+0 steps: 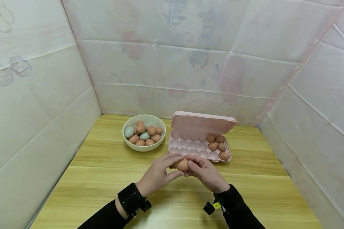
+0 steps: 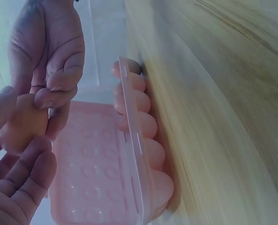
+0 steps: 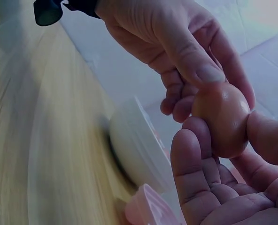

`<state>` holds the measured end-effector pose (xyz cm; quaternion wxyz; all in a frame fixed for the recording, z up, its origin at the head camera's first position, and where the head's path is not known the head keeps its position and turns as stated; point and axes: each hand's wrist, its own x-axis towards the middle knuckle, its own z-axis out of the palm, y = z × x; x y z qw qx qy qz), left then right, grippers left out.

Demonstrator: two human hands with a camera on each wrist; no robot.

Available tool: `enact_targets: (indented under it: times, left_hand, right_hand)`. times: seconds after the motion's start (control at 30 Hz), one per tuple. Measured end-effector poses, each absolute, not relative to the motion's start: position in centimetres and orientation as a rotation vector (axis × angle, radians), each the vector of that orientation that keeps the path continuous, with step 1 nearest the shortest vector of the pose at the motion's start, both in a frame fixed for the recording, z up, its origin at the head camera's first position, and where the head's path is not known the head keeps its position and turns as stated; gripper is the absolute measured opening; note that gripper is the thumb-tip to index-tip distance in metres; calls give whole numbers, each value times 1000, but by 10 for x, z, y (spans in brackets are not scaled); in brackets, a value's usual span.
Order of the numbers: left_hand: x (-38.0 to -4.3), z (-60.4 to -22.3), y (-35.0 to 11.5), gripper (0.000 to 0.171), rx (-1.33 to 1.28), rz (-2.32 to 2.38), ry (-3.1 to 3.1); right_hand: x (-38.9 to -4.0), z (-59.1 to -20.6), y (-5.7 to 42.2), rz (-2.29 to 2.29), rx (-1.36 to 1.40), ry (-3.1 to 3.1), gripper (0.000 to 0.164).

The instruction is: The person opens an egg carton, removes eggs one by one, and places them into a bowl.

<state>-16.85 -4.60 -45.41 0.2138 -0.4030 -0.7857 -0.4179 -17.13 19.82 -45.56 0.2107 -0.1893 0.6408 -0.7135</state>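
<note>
A brown egg (image 1: 182,164) is held between my two hands, just in front of the egg carton's near edge. My left hand (image 1: 157,171) pinches it from the left, with the thumb and a finger on the shell in the right wrist view. From the other side my right hand (image 1: 207,175) pinches the same egg (image 3: 223,119) between thumb and fingers. Behind the hands stands a pink plastic egg carton (image 1: 207,155), its lid (image 1: 203,122) raised. Several brown eggs (image 1: 221,147) sit in its right-hand cups; the visible cups to the left hold none.
Left of the carton, a cream bowl (image 1: 144,148) contains several brown eggs and a few pale blue-green ones (image 1: 129,132). Both stand on a wood-grain table (image 1: 103,178). Pale printed sheeting (image 1: 160,70) rises behind the table and on both sides.
</note>
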Motion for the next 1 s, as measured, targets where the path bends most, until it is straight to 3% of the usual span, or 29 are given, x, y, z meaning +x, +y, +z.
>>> enact_targets:
  times: [1.0]
  left_hand:
    - [-166, -454, -49, 45, -1088, -1144, -2255]
  right_hand:
    - [-170, -459, 198, -1941, -526, 1865, 51]
